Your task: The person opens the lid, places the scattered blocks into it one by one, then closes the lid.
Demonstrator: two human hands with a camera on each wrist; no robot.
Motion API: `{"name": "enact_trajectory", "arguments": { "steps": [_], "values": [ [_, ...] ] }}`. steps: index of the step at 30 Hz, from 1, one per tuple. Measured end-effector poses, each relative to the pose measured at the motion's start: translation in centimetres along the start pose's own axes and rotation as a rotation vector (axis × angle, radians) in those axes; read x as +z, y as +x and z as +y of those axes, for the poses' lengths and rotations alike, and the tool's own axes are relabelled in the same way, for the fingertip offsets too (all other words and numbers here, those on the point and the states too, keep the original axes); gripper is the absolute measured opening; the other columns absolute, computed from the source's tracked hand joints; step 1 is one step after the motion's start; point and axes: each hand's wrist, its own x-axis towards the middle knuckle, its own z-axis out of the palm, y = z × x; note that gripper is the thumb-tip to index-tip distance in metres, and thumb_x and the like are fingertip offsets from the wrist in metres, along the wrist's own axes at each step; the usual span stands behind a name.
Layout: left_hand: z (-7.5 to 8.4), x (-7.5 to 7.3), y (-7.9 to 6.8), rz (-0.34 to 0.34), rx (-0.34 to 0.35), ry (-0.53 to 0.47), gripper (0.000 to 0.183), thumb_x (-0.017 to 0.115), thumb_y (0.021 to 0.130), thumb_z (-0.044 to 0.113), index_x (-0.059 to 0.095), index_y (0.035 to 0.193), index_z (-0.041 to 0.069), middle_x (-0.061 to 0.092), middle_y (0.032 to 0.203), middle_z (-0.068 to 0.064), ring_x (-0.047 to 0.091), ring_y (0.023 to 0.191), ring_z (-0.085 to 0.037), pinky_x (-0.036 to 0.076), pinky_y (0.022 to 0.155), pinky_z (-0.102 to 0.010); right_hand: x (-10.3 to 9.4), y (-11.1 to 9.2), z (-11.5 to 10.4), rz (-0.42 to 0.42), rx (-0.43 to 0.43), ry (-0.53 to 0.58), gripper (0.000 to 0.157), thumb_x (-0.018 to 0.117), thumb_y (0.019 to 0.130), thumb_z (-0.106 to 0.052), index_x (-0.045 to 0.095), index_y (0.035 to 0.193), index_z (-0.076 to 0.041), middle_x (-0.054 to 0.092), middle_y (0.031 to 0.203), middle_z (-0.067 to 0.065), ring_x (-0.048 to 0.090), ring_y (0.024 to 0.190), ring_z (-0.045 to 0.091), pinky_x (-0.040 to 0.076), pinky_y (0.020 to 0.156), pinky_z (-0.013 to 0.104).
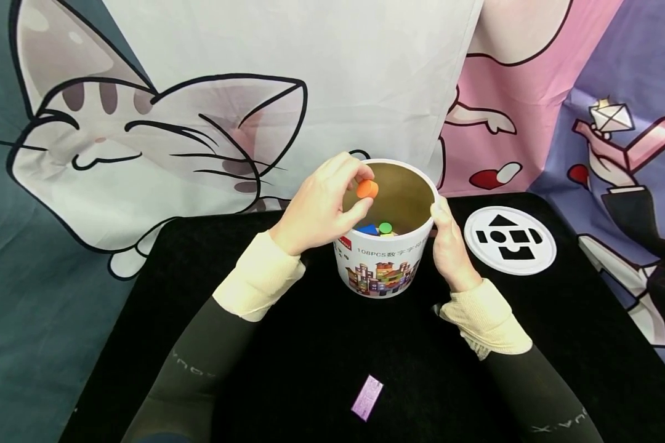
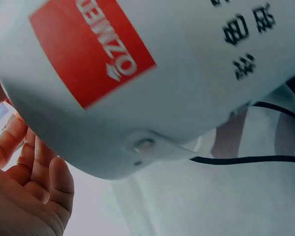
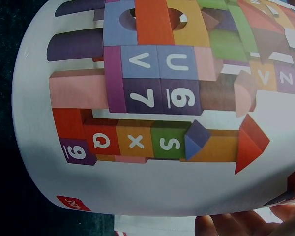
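A white printed bucket (image 1: 385, 264) stands on the black table, its open top tilted towards the head camera. Over its opening, my left hand (image 1: 324, 206) pinches an orange cylinder-shaped block (image 1: 367, 189) between thumb and fingers. My right hand (image 1: 452, 249) grips the bucket's right rim, thumb at the edge. Inside lie a blue block (image 1: 368, 229), a green round block (image 1: 385, 227) and other pieces partly hidden by the front wall. In the left wrist view, the left hand (image 2: 32, 182) shows beside the bucket wall (image 2: 187, 98). Right fingertips (image 3: 205, 226) appear at the bucket's edge in the right wrist view.
A white round lid (image 1: 510, 261) with shaped cutouts lies right of the bucket. A purple rectangular block (image 1: 367, 398) lies near the front of the black table (image 1: 288, 375). Behind hangs a cloth (image 1: 366, 80) with cartoon drawings.
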Motion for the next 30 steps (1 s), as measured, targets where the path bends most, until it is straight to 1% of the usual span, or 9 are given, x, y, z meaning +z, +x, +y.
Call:
{"name": "enact_trajectory", "arguments": {
  "steps": [4, 5, 10, 18, 22, 25, 27, 29, 30],
  "values": [
    [-0.8, 0.1, 0.1, -0.01, -0.024, 0.008, 0.023, 0.069, 0.093, 0.02, 0.065, 0.113, 0.009, 0.062, 0.105, -0.002, 0.058, 0.094, -0.017, 0.048, 0.089, -0.027, 0.0, -0.1, 0.0, 0.002, 0.008, -0.009, 0.058, 0.026, 0.107, -0.034, 0.04, 0.158, -0.009, 0.044, 0.154, 0.013, 0.04, 0.135, 0.023, 0.034, 0.104, 0.035],
    [-1.0, 0.2, 0.1, -0.013, -0.029, 0.011, 0.023, 0.069, 0.093, 0.02, 0.065, 0.113, 0.009, 0.062, 0.105, -0.002, 0.058, 0.094, -0.017, 0.048, 0.089, -0.027, 0.0, -0.1, 0.0, 0.0, 0.006, -0.009, 0.058, 0.026, 0.107, -0.033, 0.039, 0.158, -0.009, 0.044, 0.155, 0.013, 0.04, 0.136, 0.023, 0.033, 0.106, 0.034],
    [-1.6, 0.4, 0.2, -0.02, -0.046, 0.026, 0.023, 0.069, 0.093, 0.02, 0.065, 0.113, 0.01, 0.062, 0.105, -0.002, 0.058, 0.095, -0.017, 0.048, 0.089, -0.028, 0.0, -0.1, 0.1, -0.001, 0.01, -0.001, 0.058, 0.026, 0.107, -0.033, 0.039, 0.158, -0.009, 0.043, 0.156, 0.013, 0.039, 0.137, 0.024, 0.033, 0.107, 0.036],
    [-1.8, 0.5, 0.3, -0.045, -0.068, 0.046, 0.023, 0.07, 0.092, 0.023, 0.065, 0.113, 0.012, 0.061, 0.104, -0.001, 0.058, 0.095, -0.016, 0.048, 0.088, -0.029, 0.0, 0.0, 0.0, 0.0, 0.003, -0.003, 0.057, 0.026, 0.107, -0.033, 0.04, 0.158, -0.01, 0.044, 0.155, 0.012, 0.04, 0.135, 0.021, 0.033, 0.105, 0.039],
    [-1.8, 0.5, 0.2, -0.055, -0.073, 0.046, 0.023, 0.07, 0.092, 0.023, 0.065, 0.113, 0.013, 0.06, 0.104, 0.0, 0.057, 0.095, -0.015, 0.048, 0.088, -0.028, 0.0, 0.1, 0.0, -0.002, -0.014, 0.008, 0.057, 0.026, 0.107, -0.032, 0.04, 0.157, -0.008, 0.044, 0.154, 0.014, 0.039, 0.136, 0.022, 0.03, 0.111, 0.036],
    [-1.8, 0.6, 0.2, -0.056, -0.073, 0.042, 0.023, 0.069, 0.093, 0.022, 0.065, 0.112, 0.013, 0.06, 0.104, 0.0, 0.057, 0.095, -0.014, 0.048, 0.088, -0.028, 0.0, 0.1, 0.0, -0.004, -0.016, 0.009, 0.057, 0.026, 0.107, -0.032, 0.04, 0.157, -0.007, 0.043, 0.155, 0.014, 0.038, 0.137, 0.022, 0.029, 0.112, 0.035],
    [-1.8, 0.6, 0.2, -0.057, -0.071, 0.036, 0.023, 0.069, 0.093, 0.023, 0.065, 0.113, 0.013, 0.061, 0.106, 0.0, 0.058, 0.096, -0.014, 0.048, 0.089, -0.028, 0.0, 0.1, 0.0, -0.003, -0.01, 0.006, 0.058, 0.026, 0.107, -0.032, 0.039, 0.158, -0.008, 0.044, 0.155, 0.014, 0.039, 0.136, 0.022, 0.031, 0.11, 0.037],
    [-1.8, 0.7, 0.2, -0.059, -0.062, 0.032, 0.031, 0.07, 0.093, 0.028, 0.065, 0.119, 0.012, 0.063, 0.111, -0.001, 0.06, 0.1, -0.015, 0.049, 0.093, -0.029, 0.0, 0.0, 0.0, -0.002, -0.003, 0.001, 0.058, 0.026, 0.107, -0.033, 0.039, 0.158, -0.009, 0.043, 0.155, 0.013, 0.04, 0.135, 0.021, 0.032, 0.107, 0.038],
    [-1.8, 0.8, 0.1, -0.068, -0.06, 0.031, 0.037, 0.071, 0.093, 0.032, 0.064, 0.124, 0.011, 0.064, 0.116, -0.002, 0.061, 0.105, -0.017, 0.049, 0.096, -0.031, 0.0, 0.0, 0.0, -0.003, -0.003, 0.004, 0.058, 0.026, 0.107, -0.033, 0.039, 0.158, -0.009, 0.043, 0.155, 0.013, 0.04, 0.136, 0.021, 0.032, 0.107, 0.038]
  ]
}}
